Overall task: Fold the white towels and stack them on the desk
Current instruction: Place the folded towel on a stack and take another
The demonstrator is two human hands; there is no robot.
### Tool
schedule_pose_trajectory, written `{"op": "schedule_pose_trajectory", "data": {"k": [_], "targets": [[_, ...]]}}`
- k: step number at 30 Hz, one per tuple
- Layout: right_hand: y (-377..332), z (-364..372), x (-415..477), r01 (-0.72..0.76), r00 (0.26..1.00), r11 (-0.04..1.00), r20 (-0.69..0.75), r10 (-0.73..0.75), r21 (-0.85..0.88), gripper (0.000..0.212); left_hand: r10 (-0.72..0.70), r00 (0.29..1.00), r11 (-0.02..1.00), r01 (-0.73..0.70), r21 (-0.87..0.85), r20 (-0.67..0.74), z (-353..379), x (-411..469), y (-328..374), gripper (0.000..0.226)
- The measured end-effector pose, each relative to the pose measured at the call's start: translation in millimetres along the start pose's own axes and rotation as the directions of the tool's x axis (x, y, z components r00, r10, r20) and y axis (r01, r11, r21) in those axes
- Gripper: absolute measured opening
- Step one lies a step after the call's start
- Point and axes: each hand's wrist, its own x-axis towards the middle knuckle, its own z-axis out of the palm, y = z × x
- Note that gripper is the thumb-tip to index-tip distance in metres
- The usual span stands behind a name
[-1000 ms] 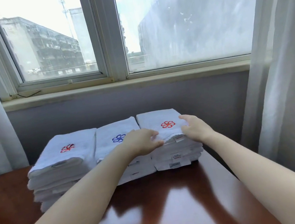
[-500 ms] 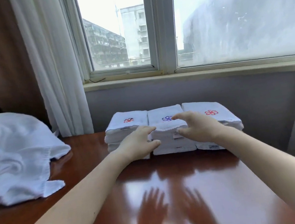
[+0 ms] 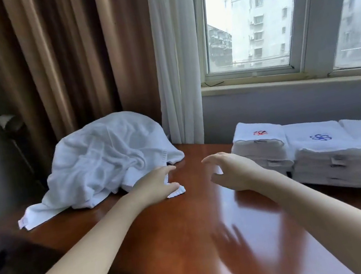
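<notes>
Loose white towel heap (image 3: 106, 159) sits at the far left of the desk (image 3: 193, 243), crumpled into a soft dome, with one flat corner (image 3: 176, 192) trailing out toward the middle. Left hand (image 3: 156, 184) hovers over that corner, fingers loosely curved and thumb apart, gripping nothing; whether the fingertips touch the cloth cannot be told. Right hand (image 3: 231, 171) hangs above bare wood between heap and stacks, fingers spread and hooked, empty. Folded stacks (image 3: 327, 154) stand in a row at the right, three side by side and touching, each topped by an embroidered flower mark, red, blue, red; sewn labels show on the near edges. Judged handling: terry cloth, light, limp, no stiffness, likely to sag and drag its neighbours if pulled from the middle. Best hold is probably a hemmed corner or edge, pinched, then lifted clear to find the second corner. Desk top is glossy red-brown wood, slick, so cloth should slide easily. Brown pleated curtain (image 3: 53, 62) and sheer white curtain (image 3: 174, 53) hang behind.
</notes>
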Motion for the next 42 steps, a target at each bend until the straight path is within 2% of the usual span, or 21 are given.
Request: {"op": "schedule_pose_trajectory", "data": {"k": [4,9,13,19,22,24,26,30,33,35,37,38,40,42], "targets": [[-31.2,37.0,33.9,0.03,0.998,0.999,0.049,-0.031,0.031,0.054,-0.089,0.996,0.996,0.089,0.018,0.0,-1.4,-5.6,-53.2,0.063],[-55.2,80.7,65.5,0.028,0.988,0.995,0.148,-0.042,0.094,0.056,-0.11,0.994,0.991,0.111,0.069,-0.018,8.1,-0.8,-102.1,0.062],[-67.4,106.3,79.3,0.006,0.977,0.989,0.211,-0.037,0.149,0.067,-0.121,0.989,0.981,0.132,0.146,-0.08,14.5,11.6,-125.7,0.06],[-74.8,120.1,94.9,0.006,0.978,0.998,0.208,-0.018,0.059,0.069,-0.118,0.975,0.981,0.144,0.132,-0.187,20.3,31.6,-136.5,0.056],[-74.2,122.6,96.9,0.0,0.98,0.999,0.2,-0.01,0.051,0.068,-0.173,0.95,0.951,0.23,0.206,-0.262,22.6,40.7,-136.4,0.048],[-72.2,124.6,96.4,-0.009,0.981,0.998,0.195,-0.002,0.057,0.068,-0.181,0.926,0.948,0.254,0.191,-0.331,23.8,45.7,-136.3,0.032],[-70.6,125.4,96.2,-0.004,0.98,0.998,0.197,-0.007,0.057,0.069,-0.176,0.905,0.956,0.251,0.153,-0.387,24.2,50.0,-137.1,0.019],[-71.0,124.1,98.1,-0.015,0.981,0.997,0.196,-0.001,0.081,0.071,-0.161,0.895,0.968,0.226,0.11,-0.416,22.5,53.4,-138.6,0.017],[-70.0,119.5,100.1,-0.092,0.973,0.977,0.226,0.048,0.19,0.081,-0.041,0.924,0.999,0.049,0.01,-0.381,26.3,51.5,-125.3,0.018],[-67.5,113.1,100.8,-0.158,0.957,0.902,0.287,0.04,0.401,0.074,0.014,0.944,0.981,-0.077,-0.18,-0.329,29.5,47.7,-106.6,0.016],[-65.6,101.5,100.6,-0.217,0.952,0.721,0.305,0.009,0.658,0.047,0.039,0.945,0.92,-0.161,-0.359,-0.324,29.0,45.6,-87.0,0.011],[-65.5,94.0,99.5,-0.271,0.952,0.603,0.302,0.053,0.75,0.038,0.049,0.941,0.888,-0.194,-0.416,-0.335,27.5,44.9,-77.7,0.01],[-62.2,81.4,99.0,-0.355,0.935,0.375,0.318,0.158,0.856,0.04,0.085,0.939,0.834,-0.25,-0.492,-0.332,24.8,42.6,-60.2,0.01],[-53.1,67.7,98.4,-0.373,0.926,0.189,0.352,0.136,0.908,0.045,0.154,0.946,0.785,-0.292,-0.546,-0.286,23.5,38.8,-42.7,0.012]]}}
